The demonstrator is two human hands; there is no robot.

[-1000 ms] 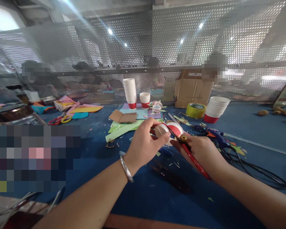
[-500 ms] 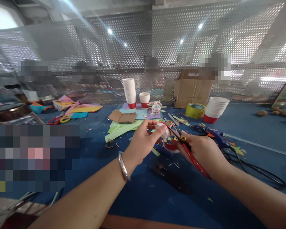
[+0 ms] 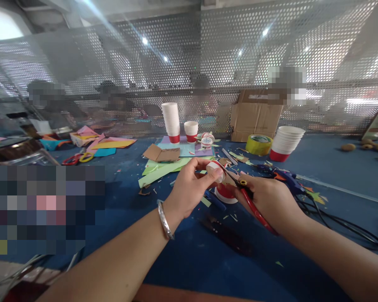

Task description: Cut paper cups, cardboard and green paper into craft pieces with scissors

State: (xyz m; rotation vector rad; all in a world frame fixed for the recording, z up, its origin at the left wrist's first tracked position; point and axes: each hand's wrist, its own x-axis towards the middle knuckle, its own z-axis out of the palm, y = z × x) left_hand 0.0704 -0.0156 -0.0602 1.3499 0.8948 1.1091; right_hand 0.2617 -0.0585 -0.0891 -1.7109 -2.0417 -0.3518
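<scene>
My left hand [image 3: 193,184] is closed around a small white and red paper cup piece [image 3: 214,171], pinching it between thumb and fingers. My right hand [image 3: 267,199] grips red-handled scissors [image 3: 257,214], whose dark blades reach up to the red edge of the piece. Whether the blades are parted is hard to make out. Beneath both hands, a red and white paper cup [image 3: 226,195] rests on the table, partly hidden by my right hand. A blue pen-like tool [image 3: 216,200] lies beside that cup. Closer to me is a blurred dark cutting tool [image 3: 228,237].
Stacked paper cups [image 3: 170,121] stand at the back, with another stack [image 3: 286,143] at right beside yellow tape [image 3: 258,144]. A blue glue gun [image 3: 288,180] trails a black cable [image 3: 337,224]. A cardboard box [image 3: 256,119], green paper strips [image 3: 164,173] and scraps surround the work.
The cup piece has turned slightly in my left hand, and my left thumb has shifted a little right. The scissors stay at its edge. More of the red cup below shows.
</scene>
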